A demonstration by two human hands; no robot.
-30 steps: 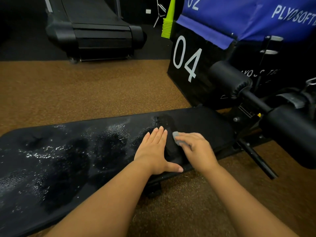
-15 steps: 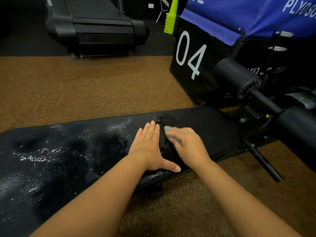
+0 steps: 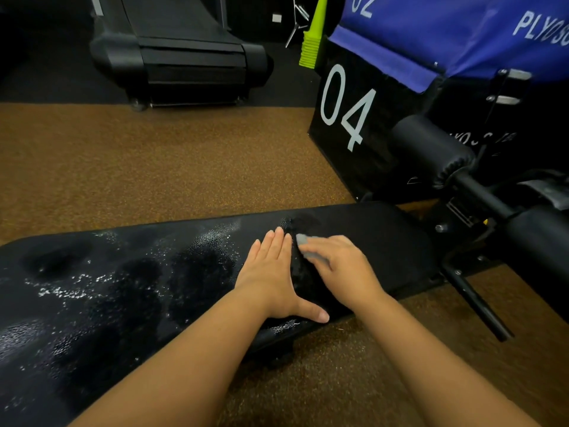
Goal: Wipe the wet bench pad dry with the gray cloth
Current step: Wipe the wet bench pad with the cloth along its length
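The black bench pad stretches across the lower left, beaded with water over its left and middle parts; its right end looks matte. My left hand lies flat on the pad, fingers together, thumb out toward the near edge. Just right of it, my right hand presses the gray cloth onto the pad; only a small gray bit shows past my fingertips, the remainder hidden under the hand.
Brown speckled floor surrounds the bench. A black plyo box marked 04 with a blue box on top stands behind right. Padded rollers and frame bars sit at the right. A treadmill is at the back.
My right hand with the cloth has slid a little to the left along the pad, closer to my left hand. The camera has shifted slightly.
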